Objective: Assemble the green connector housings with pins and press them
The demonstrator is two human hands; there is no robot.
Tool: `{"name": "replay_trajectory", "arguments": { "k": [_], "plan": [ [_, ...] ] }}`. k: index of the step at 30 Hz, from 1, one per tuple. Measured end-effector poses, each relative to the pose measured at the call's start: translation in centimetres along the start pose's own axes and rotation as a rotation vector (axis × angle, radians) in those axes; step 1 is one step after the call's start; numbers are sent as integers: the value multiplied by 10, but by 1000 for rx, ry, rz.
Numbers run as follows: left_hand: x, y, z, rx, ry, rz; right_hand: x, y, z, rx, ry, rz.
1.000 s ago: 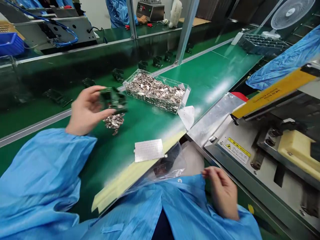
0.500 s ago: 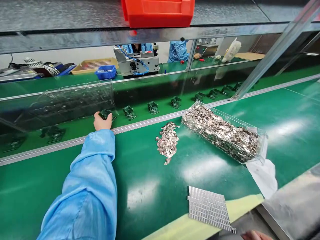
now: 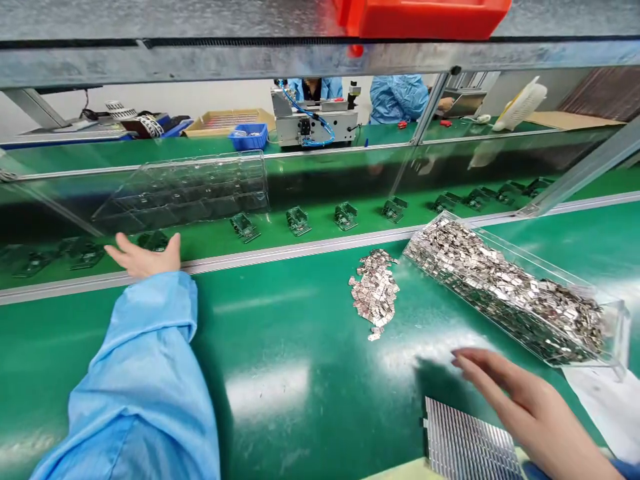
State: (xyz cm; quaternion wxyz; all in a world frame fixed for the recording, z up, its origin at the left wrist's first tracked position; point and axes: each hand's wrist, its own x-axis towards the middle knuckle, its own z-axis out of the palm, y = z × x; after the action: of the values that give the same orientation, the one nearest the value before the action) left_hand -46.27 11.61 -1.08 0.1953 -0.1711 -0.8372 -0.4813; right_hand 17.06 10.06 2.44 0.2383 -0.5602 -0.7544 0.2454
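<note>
My left hand (image 3: 145, 257), in a blue sleeve, reaches over the far belt with its fingers spread. Just beyond it lies a small green circuit board assembly (image 3: 154, 240), partly hidden by the hand; I cannot tell whether they touch. My right hand (image 3: 525, 400) hangs over the near green surface, fingers stretched forward and holding nothing visible. Partly under it sits a ridged silver metal plate (image 3: 467, 440). Ahead of its fingertips is a loose pile of small metal pieces (image 3: 376, 290). To the right, a clear tray (image 3: 620, 340) is filled with similar small metal pieces (image 3: 505, 283).
More circuit board assemblies (image 3: 346, 215) stand in a row on the belt. A metal rail (image 3: 280, 251) separates belt and bench. A clear blister tray (image 3: 200, 190) leans behind. Overhead are a shelf beam (image 3: 225, 65) and a red bin (image 3: 430, 19). Co-workers in blue sit opposite.
My left hand has opened from around a circuit board assembly and moved left. My right hand has come in from the bottom edge, over the metal plate. The view has shifted left.
</note>
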Motion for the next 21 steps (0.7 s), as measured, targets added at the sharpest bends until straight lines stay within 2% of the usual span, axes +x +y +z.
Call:
{"name": "replay_trajectory", "arguments": {
  "k": [2, 4, 6, 8, 11, 15, 17, 19, 21],
  "plan": [
    [19, -11, 0, 15, -46, -76, 33, -26, 14, 25, -157, 7],
    [32, -15, 4, 72, -52, -89, 56, -42, 26, 4, -253, -1],
    [32, -13, 7, 158, -14, -100, 69, -49, 36, -44, -287, 18],
    [17, -5, 3, 183, 10, -71, 76, -49, 43, -96, -275, 38],
    [-39, 13, -22, 82, -50, 88, 85, -48, 53, -148, -228, 65],
    [-140, 35, -77, -42, -311, 530, 103, -48, 67, -207, -172, 115],
    [-181, 45, -104, -78, -368, 733, 110, -48, 71, -228, -169, 124],
    [-209, 54, -125, -79, -417, 842, 116, -47, 73, -234, -174, 121],
    [-226, 60, -138, -37, -528, 840, 119, -46, 73, -228, -178, 112]
  ]
}}
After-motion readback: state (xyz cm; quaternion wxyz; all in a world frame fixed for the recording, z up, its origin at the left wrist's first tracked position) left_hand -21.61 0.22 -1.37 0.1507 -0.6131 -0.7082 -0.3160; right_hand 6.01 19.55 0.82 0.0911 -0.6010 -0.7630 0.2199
